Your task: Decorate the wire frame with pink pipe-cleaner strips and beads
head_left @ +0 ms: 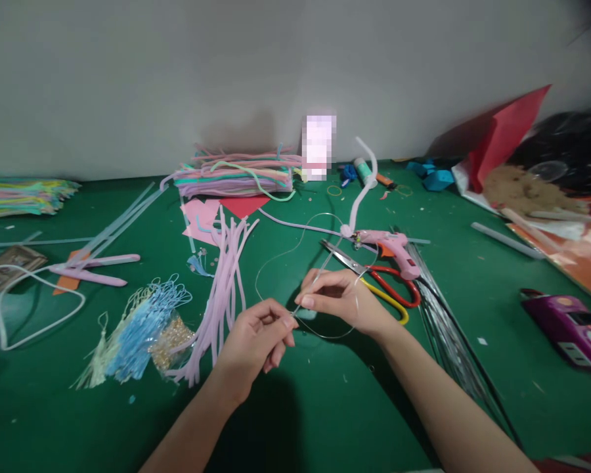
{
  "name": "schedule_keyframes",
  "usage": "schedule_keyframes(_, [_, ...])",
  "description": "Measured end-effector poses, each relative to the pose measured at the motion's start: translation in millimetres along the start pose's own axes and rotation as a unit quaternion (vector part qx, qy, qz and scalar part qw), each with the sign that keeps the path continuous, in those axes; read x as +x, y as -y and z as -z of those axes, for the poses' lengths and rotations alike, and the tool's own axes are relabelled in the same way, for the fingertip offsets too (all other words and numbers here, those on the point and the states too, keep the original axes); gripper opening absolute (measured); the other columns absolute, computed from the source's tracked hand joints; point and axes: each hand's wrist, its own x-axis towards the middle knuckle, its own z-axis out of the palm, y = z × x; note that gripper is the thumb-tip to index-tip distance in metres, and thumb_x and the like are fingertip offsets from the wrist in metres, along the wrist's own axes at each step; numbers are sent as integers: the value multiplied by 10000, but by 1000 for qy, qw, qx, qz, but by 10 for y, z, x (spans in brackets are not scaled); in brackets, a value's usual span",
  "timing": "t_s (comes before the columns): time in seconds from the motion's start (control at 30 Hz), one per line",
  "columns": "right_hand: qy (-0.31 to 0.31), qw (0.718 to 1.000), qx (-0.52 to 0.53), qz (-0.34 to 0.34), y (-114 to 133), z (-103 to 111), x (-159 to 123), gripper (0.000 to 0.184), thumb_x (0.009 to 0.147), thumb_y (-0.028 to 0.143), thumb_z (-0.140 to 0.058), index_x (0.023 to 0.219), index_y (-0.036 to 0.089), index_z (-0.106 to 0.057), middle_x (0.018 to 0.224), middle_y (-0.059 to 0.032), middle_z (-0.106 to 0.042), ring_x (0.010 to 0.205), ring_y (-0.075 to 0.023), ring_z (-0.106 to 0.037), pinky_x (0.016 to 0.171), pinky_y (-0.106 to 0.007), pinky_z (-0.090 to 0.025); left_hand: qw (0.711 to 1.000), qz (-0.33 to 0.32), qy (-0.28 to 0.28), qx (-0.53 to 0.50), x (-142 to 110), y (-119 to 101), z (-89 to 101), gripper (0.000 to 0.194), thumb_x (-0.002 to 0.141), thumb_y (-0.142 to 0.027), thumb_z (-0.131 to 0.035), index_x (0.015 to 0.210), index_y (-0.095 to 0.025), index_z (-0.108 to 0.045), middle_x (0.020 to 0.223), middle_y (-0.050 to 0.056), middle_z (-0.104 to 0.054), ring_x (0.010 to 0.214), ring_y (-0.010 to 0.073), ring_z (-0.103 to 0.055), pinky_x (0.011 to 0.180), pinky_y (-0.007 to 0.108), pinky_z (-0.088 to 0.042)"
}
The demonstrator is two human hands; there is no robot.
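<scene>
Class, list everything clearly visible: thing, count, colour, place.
Table: one, green, below
Wall: one, grey, back
Pipe cleaners: many, pastel, left and back
Tassels: many, blue and cream, lower left
Bead bag: one, gold, beside tassels
Tongs: one, pink, left
Cord: one, white, far left
Scissors: one, red and yellow, centre right
Glue gun: one, pink, behind scissors
Thin rods: many, grey, right
Gadget: one, purple, far right
Paper: several, red and pink, back
Plastic bag: one, black, back right
Tube: one, teal, back
Wire: count unclear, silvery, centre
Left hand: one, bare, on wire
Right hand: one, bare, on wire
</scene>
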Motion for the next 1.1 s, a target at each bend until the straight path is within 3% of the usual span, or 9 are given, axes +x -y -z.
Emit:
schedule_keyframes(0.5, [6, 1000, 15, -15, 27, -23, 9, 147, 715, 341, -806, 775, 214, -760, 782, -14, -688, 682, -111, -592, 619, -254, -449, 999, -12, -30, 16, -21, -32, -34, 207, 802, -325, -673, 725, -160, -576, 582, -45, -592, 348, 12, -392, 321, 118, -245])
schedule_keyframes(0.77, [14, 1000, -4, 3, 25, -16, 3, 137, 708, 318, -813, 711, 212, -727, 748, -1, -655, 668, -109, -574, 620, -261, -442, 997, 33, 37, -51, -12, -11, 10, 169, 826, -293, -646, 735, -161, -593, 580, -51, -599, 346, 2, -377, 322, 109, -223])
schedule_keyframes(1.1, [0, 1000, -25, 18, 33, -61, -12, 157, 749, 342, -779, 714, 203, -714, 754, -10, -639, 671, -117, -556, 608, -271, -422, 998, 23, 22, -58, -4, -8, -1, 180, 808, -284, -661, 705, -164, -576, 563, -52, -599, 328, 3, -369, 309, 106, -236])
